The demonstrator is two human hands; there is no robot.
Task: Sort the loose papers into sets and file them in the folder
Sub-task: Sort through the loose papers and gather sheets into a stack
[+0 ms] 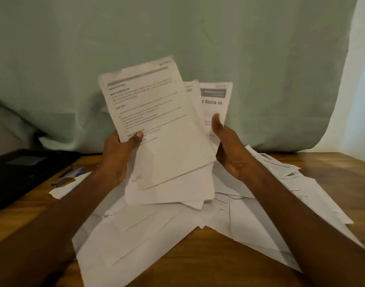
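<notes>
A: Head view, centre of frame. The left hand grips a fanned bundle of held sheets, raised above the table. Thumb across the front sheet's lower left edge, fingers curled behind.

B: And the right hand?

A: Right of centre, palm turned inward, thumb up against the bundle's right edge. Fingers look fairly straight, relaxed; their tips are hidden behind the paper, so whether they pinch it I cannot tell.

B: Print legible?

A: Partly. Front sheet tilted, grey bar near its top, blocks of small text, too blurred to read fully. A rear sheet sticks out at the upper right, showing "Store in" in bold.

B: Rest of the papers?

A: Loose papers spread over the wooden table, from the lower centre out to the right of the frame, overlapping, some creased.

B: The folder?

A: A black flat thing lies at the left edge of the frame, on the table. Probably the folder; cannot confirm. Just to its right, a small metal object with a blue part, partly on a stray sheet.

B: Background?

A: Pale green cloth hanging behind the table, filling the upper frame.
</notes>
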